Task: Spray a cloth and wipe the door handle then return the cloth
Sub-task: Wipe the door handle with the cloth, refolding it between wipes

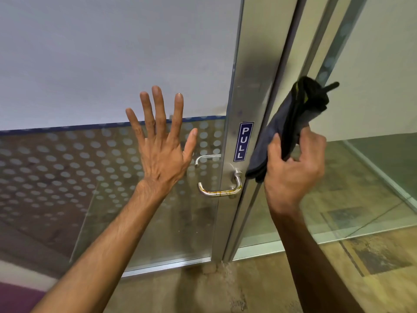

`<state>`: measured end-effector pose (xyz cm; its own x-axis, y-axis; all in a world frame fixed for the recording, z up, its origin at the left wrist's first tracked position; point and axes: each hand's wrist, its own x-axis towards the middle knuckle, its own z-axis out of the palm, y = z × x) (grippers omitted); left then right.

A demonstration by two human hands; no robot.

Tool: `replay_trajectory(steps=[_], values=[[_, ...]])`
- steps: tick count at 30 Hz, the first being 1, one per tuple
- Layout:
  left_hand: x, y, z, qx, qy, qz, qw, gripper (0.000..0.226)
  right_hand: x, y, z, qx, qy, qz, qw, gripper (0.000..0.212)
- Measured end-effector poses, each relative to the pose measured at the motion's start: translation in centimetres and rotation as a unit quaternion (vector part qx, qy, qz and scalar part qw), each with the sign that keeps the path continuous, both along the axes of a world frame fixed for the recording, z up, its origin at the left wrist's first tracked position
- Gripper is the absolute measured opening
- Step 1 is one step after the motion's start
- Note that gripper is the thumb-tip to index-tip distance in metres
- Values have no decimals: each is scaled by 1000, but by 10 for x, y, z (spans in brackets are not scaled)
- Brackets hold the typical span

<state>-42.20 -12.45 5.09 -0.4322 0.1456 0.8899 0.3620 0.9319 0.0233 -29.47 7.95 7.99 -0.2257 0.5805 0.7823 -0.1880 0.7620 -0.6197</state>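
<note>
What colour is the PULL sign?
Dark blue with white letters; PULL sign, head view.

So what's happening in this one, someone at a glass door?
A person stands at a glass door. The left hand is spread open toward the glass. The right hand holds a dark cloth bunched beside the metal frame, above the door handle. The handle shows yellowish-brown smears, and the cloth is not on it yet.
</note>
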Motion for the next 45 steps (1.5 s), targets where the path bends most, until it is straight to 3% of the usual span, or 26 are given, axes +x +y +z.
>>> replay_trajectory(steps=[3, 7, 11, 31, 40, 45], values=[[-6, 3, -1, -5, 6, 9, 1000, 74, -22, -1, 8, 98, 33, -43, 994, 26], [-13, 5, -4, -20, 13, 17, 1000, 75, -54, -7, 10, 223, 20, -76, 972, 54], [-18, 8, -9, -22, 6, 25, 999, 74, -77, -8, 2, 298, -29, -82, 951, 53], [-36, 9, -19, -10, 3, 32, 999, 82, -73, 12, -87, 333, -125, 16, 934, 45], [-44, 10, -21, -4, 21, 30, 999, 80, -52, 26, -103, 408, -230, 75, 881, 47], [-43, 9, -22, 1, 35, 18, 999, 82, -39, 34, -100, 403, -200, 95, 888, 55]])
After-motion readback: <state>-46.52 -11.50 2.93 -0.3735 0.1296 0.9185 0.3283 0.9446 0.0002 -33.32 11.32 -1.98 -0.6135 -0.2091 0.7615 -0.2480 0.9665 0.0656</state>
